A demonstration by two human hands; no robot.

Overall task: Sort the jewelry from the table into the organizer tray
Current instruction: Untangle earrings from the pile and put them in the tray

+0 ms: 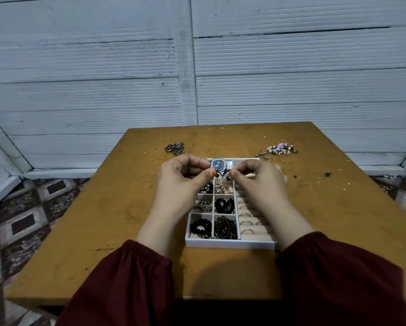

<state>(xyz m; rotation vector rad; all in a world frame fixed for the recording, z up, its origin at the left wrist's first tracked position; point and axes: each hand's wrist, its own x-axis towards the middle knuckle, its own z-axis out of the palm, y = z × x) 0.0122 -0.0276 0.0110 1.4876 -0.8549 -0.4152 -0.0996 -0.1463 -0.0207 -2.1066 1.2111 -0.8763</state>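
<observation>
Pinching two small dark-beaded earrings (227, 177) between thumbs and fingertips, the left hand (180, 178) and right hand (259, 180) hold one each just above the white organizer tray (230, 244) on the wooden table (126, 208). Black bead bracelets (200, 227), silver rings (247, 231) and a dark-faced watch (218, 164) sit in its compartments.
</observation>
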